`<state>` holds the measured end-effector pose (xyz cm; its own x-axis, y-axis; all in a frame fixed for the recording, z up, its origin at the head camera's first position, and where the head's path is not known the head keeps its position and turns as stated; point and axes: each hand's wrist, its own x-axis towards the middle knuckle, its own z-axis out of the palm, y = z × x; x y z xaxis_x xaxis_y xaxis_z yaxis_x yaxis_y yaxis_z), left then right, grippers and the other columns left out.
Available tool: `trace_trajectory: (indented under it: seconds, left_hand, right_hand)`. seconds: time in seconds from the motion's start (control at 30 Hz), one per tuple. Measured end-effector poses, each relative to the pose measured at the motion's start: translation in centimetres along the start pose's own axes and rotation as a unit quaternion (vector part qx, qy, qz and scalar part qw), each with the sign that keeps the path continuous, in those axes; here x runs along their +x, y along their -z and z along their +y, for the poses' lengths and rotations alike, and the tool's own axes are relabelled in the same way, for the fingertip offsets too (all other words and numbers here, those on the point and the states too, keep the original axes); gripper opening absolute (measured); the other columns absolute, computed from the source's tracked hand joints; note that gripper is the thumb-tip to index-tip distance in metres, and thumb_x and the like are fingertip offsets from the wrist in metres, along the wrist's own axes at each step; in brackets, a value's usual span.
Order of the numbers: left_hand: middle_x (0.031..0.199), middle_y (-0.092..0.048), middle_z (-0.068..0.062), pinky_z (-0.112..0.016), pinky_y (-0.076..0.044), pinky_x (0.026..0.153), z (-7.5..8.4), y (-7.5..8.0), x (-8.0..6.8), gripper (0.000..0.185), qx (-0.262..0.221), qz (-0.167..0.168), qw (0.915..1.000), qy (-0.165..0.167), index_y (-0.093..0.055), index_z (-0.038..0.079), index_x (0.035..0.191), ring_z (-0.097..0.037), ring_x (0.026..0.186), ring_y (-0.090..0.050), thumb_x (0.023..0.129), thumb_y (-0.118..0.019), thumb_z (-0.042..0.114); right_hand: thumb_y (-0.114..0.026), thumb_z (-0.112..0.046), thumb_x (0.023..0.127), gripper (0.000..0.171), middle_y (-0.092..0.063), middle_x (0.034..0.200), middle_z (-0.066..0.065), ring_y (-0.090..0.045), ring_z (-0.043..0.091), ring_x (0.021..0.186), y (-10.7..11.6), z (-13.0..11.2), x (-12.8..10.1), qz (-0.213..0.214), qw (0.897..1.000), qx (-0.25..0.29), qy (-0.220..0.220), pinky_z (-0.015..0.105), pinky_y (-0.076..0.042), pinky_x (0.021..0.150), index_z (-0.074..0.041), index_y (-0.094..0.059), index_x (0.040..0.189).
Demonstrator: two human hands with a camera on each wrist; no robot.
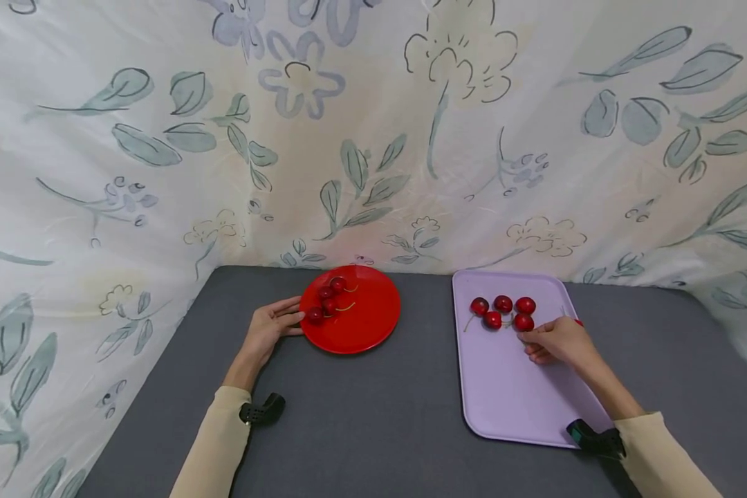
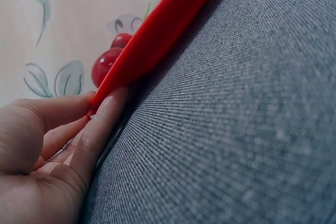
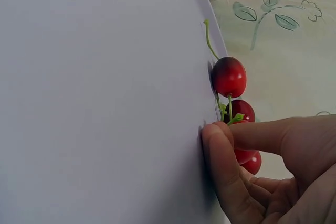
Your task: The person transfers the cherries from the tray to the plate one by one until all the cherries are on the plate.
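On the left, my left hand [image 1: 271,326] grips the rim of a red plate [image 1: 373,325], thumb on top and fingers beneath the edge. Several cherries [image 1: 328,305] with stems lie at that side of the plate; two cherries [image 2: 106,65] show above the rim in the left wrist view. Over a lilac tray [image 1: 504,394], my right hand [image 1: 557,340] brings thumb and index finger together at a cherry [image 1: 523,323]. In the right wrist view a green stem [image 3: 239,117] runs to the pinched fingertips [image 3: 212,132]. Several cherries [image 1: 503,304] cluster on the tray's far part.
A dark grey cloth [image 1: 373,422] covers the table, with a gap between plate and tray. Floral fabric [image 1: 361,138] hangs behind the table. A small red spot [image 1: 579,322] peeks out behind the right hand. Black wrist devices [image 1: 263,409] sit at both sleeves.
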<state>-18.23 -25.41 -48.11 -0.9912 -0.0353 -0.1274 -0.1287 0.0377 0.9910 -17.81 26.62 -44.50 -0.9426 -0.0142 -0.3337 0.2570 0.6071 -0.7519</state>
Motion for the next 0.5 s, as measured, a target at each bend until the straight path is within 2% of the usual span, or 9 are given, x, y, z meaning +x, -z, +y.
trace_trajectory:
  seconds: [0.3,0.5]
  left_hand:
    - [0.134,-0.057,-0.021,-0.034,-0.06,0.078,-0.03,0.12,0.01,0.048,-0.001,0.002,1.0,0.005,-0.051,-0.001,0.139,-0.016,0.095,-0.07,0.094,-0.065,0.007]
    - [0.136,-0.056,-0.022,-0.034,-0.06,0.078,0.09,0.06,0.05,0.049,0.003,-0.004,1.0,0.0,-0.05,-0.002,0.14,-0.016,0.096,-0.07,0.094,-0.065,0.008]
  right_hand:
    - [-0.07,-0.021,0.092,0.037,-0.071,0.071,0.007,-0.068,0.016,0.06,0.16,-0.33,-0.78,0.007,1.0,0.018,0.018,0.026,-0.059,0.057,0.015,-0.068,0.098]
    - [-0.072,-0.024,0.091,0.046,-0.074,0.083,0.004,-0.07,0.012,0.068,0.54,-0.41,-0.78,-0.013,0.994,0.102,0.023,0.024,-0.059,0.066,0.014,-0.064,0.115]
